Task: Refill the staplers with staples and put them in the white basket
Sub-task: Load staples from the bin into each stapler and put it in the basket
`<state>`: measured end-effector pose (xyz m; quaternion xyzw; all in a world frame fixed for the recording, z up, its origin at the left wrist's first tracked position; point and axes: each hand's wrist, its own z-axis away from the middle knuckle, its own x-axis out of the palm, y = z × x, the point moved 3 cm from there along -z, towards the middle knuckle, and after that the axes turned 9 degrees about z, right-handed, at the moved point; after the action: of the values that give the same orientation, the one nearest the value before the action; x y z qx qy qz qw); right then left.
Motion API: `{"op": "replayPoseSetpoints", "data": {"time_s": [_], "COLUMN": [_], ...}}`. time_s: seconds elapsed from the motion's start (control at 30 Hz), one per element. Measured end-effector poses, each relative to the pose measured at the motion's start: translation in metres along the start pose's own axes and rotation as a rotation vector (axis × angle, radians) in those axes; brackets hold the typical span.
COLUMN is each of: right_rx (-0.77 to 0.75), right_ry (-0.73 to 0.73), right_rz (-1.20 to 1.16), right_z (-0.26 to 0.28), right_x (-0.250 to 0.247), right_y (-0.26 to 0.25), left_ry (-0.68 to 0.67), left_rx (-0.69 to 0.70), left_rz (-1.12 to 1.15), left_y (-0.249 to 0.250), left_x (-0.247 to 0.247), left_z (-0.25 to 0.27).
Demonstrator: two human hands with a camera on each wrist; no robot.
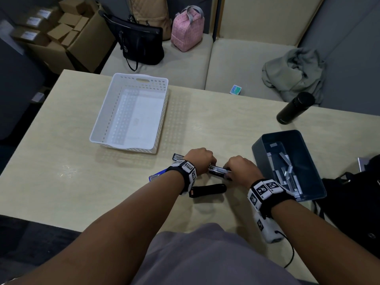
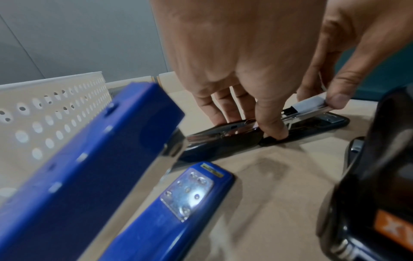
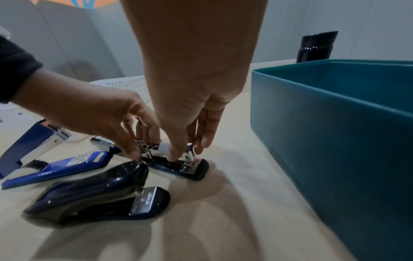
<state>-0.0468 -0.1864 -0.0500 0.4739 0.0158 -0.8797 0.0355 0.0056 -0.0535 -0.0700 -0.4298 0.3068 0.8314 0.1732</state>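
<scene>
An open black stapler (image 1: 219, 171) lies on the table between my hands, its lid folded back. My left hand (image 1: 202, 161) grips its hinge end, thumb (image 2: 274, 131) pressed on the base. My right hand (image 3: 187, 151) pinches a strip of staples (image 3: 164, 147) that sits in the stapler's metal magazine (image 2: 308, 106). A closed black stapler (image 3: 96, 197) lies just in front of it. To the left, a blue stapler (image 3: 55, 167) stands open beneath my left wrist. The white basket (image 1: 129, 149) stands empty at the back left.
A teal bin (image 1: 312, 161) holding several staple strips stands right of my right hand. A black flask (image 1: 295, 108) stands behind it at the table's far edge. A sofa with bags and a grey garment lies beyond the table, and a black bag sits at the right edge.
</scene>
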Motion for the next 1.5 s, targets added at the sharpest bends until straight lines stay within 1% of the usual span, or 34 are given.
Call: {"op": "replayPoseSetpoints", "data": {"time_s": [0.2,0.3,0.33,0.4,0.47,0.53,0.73,0.9,1.2,1.33,1.5], "right_rx": [-0.047,-0.066,-0.059,-0.042,-0.060,-0.073,-0.066,0.004,0.012,0.048,0.092], "right_ry": [0.076,0.084,0.078,0.070,0.084,0.075,0.023,0.037,0.150,0.121,0.131], "right_rz": [0.019,0.016,-0.021,-0.194,-0.401,-0.513,-0.611,-0.692,-0.532,-0.346,-0.223], "right_z": [0.002,0.001,0.000,-0.002,-0.005,-0.008,-0.008,-0.005,0.000,0.001,0.002], "right_x": [-0.007,-0.008,-0.008,-0.009,-0.011,-0.014,-0.009,-0.006,-0.006,-0.002,-0.002], "right_y": [0.000,0.000,0.002,0.005,0.008,0.011,0.012,0.011,0.015,0.007,-0.005], "left_ry": [-0.009,-0.013,-0.013,-0.013,-0.011,-0.007,-0.015,-0.011,-0.025,-0.010,-0.004], "left_rx": [-0.002,0.005,0.011,0.018,0.019,-0.005,0.015,0.014,0.019,0.016,0.009], "left_rz": [0.010,-0.001,-0.011,-0.033,-0.062,-0.067,-0.047,-0.034,-0.021,-0.021,-0.006], "left_y": [0.003,0.003,0.003,0.003,0.004,0.004,0.002,0.001,0.000,0.000,0.001], "left_x": [-0.004,-0.005,-0.005,-0.004,-0.004,-0.004,-0.003,-0.002,-0.001,-0.001,-0.002], "left_z": [0.003,0.004,0.004,0.002,0.001,0.001,0.001,0.000,0.000,-0.001,-0.001]}}
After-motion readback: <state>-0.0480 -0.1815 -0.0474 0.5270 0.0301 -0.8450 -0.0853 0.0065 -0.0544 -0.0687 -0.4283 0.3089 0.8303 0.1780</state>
